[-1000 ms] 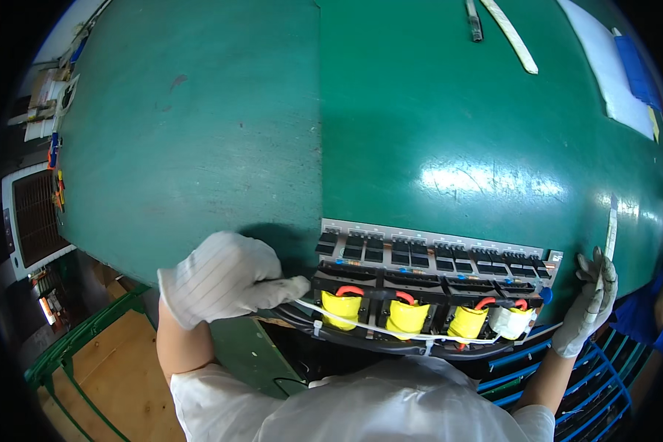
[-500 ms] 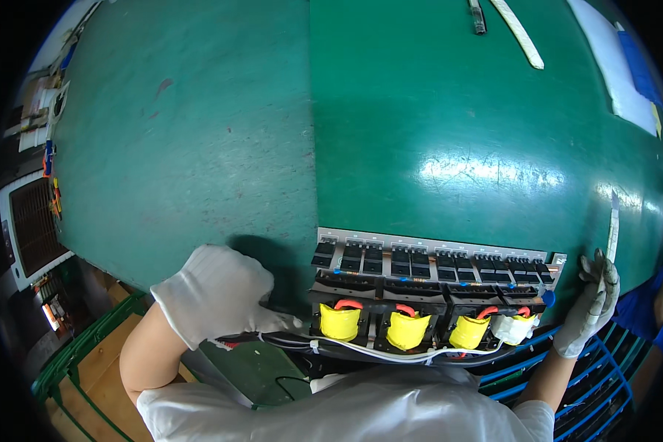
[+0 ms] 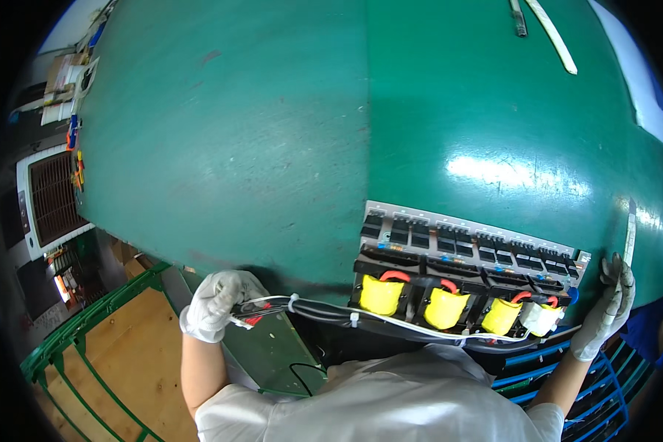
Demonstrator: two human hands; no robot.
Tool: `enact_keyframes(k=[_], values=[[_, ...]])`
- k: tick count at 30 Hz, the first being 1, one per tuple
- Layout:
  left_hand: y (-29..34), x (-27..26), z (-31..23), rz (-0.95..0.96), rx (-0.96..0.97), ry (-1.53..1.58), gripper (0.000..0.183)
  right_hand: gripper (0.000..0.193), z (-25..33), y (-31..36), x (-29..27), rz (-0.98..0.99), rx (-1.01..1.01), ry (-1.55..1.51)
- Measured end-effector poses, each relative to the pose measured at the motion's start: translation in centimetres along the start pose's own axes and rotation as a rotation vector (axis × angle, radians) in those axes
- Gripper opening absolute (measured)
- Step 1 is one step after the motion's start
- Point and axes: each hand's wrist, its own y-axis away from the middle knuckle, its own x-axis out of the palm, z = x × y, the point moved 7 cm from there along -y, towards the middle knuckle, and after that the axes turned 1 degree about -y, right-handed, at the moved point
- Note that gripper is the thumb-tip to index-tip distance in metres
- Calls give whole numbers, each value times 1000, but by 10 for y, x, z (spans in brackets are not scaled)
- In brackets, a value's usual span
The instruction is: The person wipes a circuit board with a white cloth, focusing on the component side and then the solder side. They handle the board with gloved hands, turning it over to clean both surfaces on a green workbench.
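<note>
A circuit board assembly (image 3: pixel 471 250) lies slanted along the near edge of the table. It has a row of black components on a grey strip, black-cored coils with yellow wrapping (image 3: pixel 381 296), and one with white wrapping (image 3: pixel 541 320). Along its near side runs a tied bundle of black and white cables (image 3: pixel 324 310). My gloved left hand (image 3: pixel 225 298) is closed around the bundle's left end, where a bit of red shows. At the assembly's right end, my gloved right hand (image 3: pixel 606 313) has its fingers stretched out; I cannot tell whether it touches the assembly.
Beyond my right hand lies a narrow white-handled blade (image 3: pixel 630 236) on the green table (image 3: pixel 221 162). A white strip (image 3: pixel 556 40) and a dark-tipped tool (image 3: pixel 520 24) lie at the far side. Green (image 3: pixel 88 331) and blue (image 3: pixel 604 383) racks flank me below the table.
My left hand has moved down off the tabletop and closed on the cable end, lifting the bundle into view. The assembly now sits more slanted, and the whole view has shifted.
</note>
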Motion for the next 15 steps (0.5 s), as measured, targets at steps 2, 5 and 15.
enact_keyframes(k=[2,5,15], values=[[1,1,22,57,212,192,78,59,1,2,-2,1,-24,15],[18,31,51,161,50,853,106,59,8,5,5,-15,-11,41],[69,53,7,-340,190,121,25,52,29,4,20,-19,18,104]])
